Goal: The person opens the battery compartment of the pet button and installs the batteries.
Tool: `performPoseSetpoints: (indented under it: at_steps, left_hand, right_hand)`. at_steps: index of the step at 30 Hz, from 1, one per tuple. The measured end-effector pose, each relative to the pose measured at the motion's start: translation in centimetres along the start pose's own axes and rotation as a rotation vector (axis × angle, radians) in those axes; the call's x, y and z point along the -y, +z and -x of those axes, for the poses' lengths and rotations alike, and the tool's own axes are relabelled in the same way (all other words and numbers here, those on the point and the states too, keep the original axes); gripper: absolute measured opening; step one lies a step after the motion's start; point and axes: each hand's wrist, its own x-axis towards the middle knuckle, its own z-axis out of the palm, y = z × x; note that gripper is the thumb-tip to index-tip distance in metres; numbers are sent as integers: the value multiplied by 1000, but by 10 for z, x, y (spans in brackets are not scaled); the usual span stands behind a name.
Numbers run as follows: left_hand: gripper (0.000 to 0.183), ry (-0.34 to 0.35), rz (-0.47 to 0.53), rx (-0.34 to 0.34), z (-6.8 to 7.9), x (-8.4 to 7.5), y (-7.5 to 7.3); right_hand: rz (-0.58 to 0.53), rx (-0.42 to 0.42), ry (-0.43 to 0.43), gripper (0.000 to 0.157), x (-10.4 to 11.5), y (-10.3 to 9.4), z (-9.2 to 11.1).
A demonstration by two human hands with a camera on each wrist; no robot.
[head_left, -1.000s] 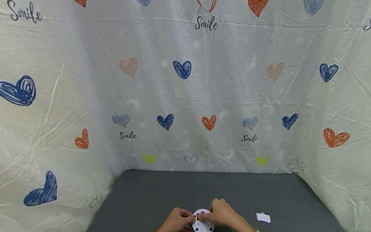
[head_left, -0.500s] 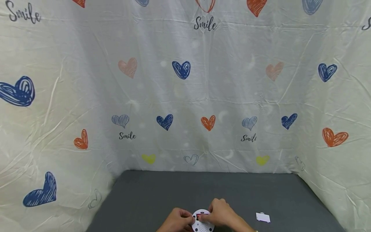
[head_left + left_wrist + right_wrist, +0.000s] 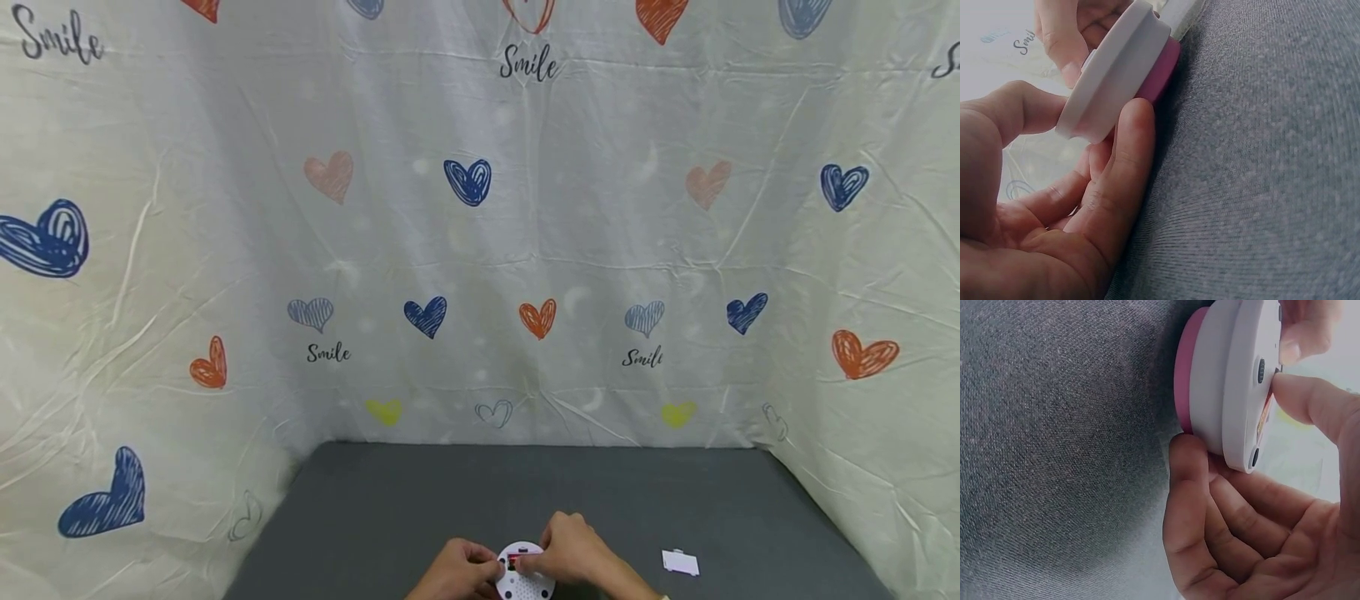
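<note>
A round white device [image 3: 527, 588] with a pink underside, black feet and a cluster of small holes is held on edge just above the grey cloth, its flat face turned toward the head camera. My left hand [image 3: 461, 571] pinches its left rim between thumb and fingers. From the other side my right hand [image 3: 576, 550] grips it, fingers curled behind and thumb [image 3: 1310, 400] pressing at an opened recess [image 3: 513, 562] in the flat face. Something reddish shows in that recess, partly covered by the thumb; its kind is unclear. The pink part [image 3: 1161, 72] faces the cloth in the left wrist view.
A small white tabbed cover [image 3: 680, 562] lies on the dark grey surface [image 3: 420, 492] to the right of my hands. White curtain [image 3: 585, 208] printed with hearts and "Smile" surrounds the surface at the back and both sides.
The right thumb shifts slightly over the recess, and a little more of the recess's left end shows. Both hands keep hold of the device; the cover stays put.
</note>
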Motion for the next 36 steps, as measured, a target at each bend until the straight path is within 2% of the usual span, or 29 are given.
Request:
performPoseSetpoints:
  at_steps: [6, 15, 22, 27, 36]
  left_hand:
    - [18, 5, -1, -8, 1, -1, 1]
    - [18, 75, 38, 1, 3, 3, 3]
    - [19, 78, 33, 0, 3, 3, 3]
    - [19, 68, 43, -1, 1, 4, 3]
    - [18, 55, 29, 11, 1, 4, 2]
  right_hand:
    - [-9, 11, 14, 36, 0, 0, -1]
    - [-13, -4, 17, 42, 0, 2, -2]
    - [27, -36, 16, 46, 0, 6, -4]
    - [12, -39, 20, 48, 3, 7, -3]
    - [27, -62, 41, 42, 4, 10, -3]
